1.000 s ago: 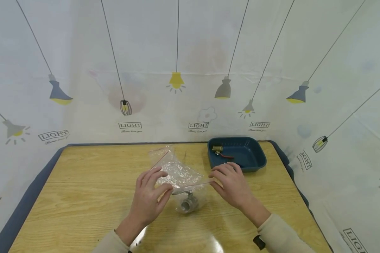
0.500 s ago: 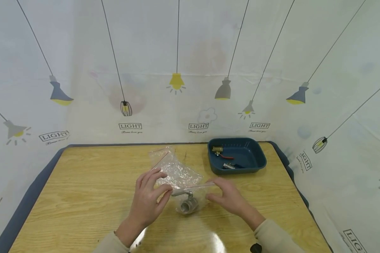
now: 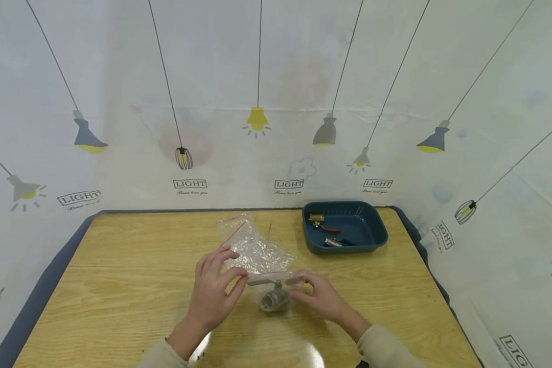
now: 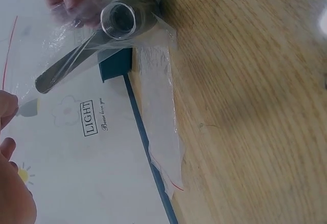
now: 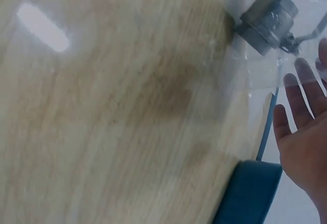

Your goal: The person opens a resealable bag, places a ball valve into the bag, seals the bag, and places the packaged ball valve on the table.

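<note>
A clear zip bag (image 4: 48,47) with a silver ball valve (image 3: 274,300) inside is held near the middle of the table. The valve's long lever points left, toward my left hand, and its threaded opening shows in the left wrist view. My left hand (image 3: 213,286) pinches the bag's left end near its mouth between thumb and forefinger. At the other side, my right hand (image 3: 322,296) holds the bag's right edge, its fingers at the plastic beside the valve. Part of the right hand is cut off in the right wrist view.
Behind the hands, another clear bag (image 3: 262,253) with a red zip line lies on the wooden table (image 3: 119,286). A blue tray (image 3: 345,250) at back right holds a brass valve (image 3: 316,218) with a red lever and a small silver-and-dark item (image 3: 335,242).
My right hand has moved down and left along the bag's right side, closer to the valve, uncovering the tray's front. My left hand has stayed nearly in place.
</note>
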A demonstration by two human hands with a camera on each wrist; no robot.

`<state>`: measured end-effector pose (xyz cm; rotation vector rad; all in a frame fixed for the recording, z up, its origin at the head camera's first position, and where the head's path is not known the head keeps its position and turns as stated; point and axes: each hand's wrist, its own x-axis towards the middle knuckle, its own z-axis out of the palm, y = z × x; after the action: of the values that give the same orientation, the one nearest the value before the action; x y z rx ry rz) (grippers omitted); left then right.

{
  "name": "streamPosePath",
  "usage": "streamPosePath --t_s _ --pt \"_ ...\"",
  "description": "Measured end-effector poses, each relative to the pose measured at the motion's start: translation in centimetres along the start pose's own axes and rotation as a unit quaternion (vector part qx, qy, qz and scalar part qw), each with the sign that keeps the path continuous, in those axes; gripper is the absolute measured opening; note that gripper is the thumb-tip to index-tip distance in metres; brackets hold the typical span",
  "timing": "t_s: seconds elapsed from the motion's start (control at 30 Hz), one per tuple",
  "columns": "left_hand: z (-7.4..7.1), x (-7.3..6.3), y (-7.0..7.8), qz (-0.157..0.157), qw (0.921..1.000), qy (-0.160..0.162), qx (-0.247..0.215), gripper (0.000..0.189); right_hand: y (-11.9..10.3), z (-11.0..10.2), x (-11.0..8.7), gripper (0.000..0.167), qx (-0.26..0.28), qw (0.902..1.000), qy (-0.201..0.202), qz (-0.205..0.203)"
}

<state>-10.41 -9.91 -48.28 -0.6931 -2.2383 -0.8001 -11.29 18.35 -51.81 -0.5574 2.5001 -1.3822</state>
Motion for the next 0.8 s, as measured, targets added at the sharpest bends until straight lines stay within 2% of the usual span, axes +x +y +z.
streamPosePath --t_s 0.23,0.43,0.63,0.8 --pt "-0.1 -0.1 -0.1 -0.034 0.9993 -0.010 -0.009 0.006 0.0 1.1 0.1 0.016 0.007 0.9970 0.072 -0.026" --pt "-0.1 -0.1 -0.1 -0.046 0.9987 -0.014 -0.013 0.006 -0.7 1.8 -0.1 0.010 0.003 0.9911 0.129 -0.031" --pt "0.0 -0.1 -0.2 -0.054 0.9983 -0.018 -0.014 0.006 -0.2 2.1 -0.3 0.009 0.022 0.9874 0.141 -0.069" --pt "0.0 -0.2 -0.2 -0.057 0.9979 -0.028 -0.011 0.006 0.5 2.2 -0.4 0.008 0.025 0.9874 0.145 -0.058"
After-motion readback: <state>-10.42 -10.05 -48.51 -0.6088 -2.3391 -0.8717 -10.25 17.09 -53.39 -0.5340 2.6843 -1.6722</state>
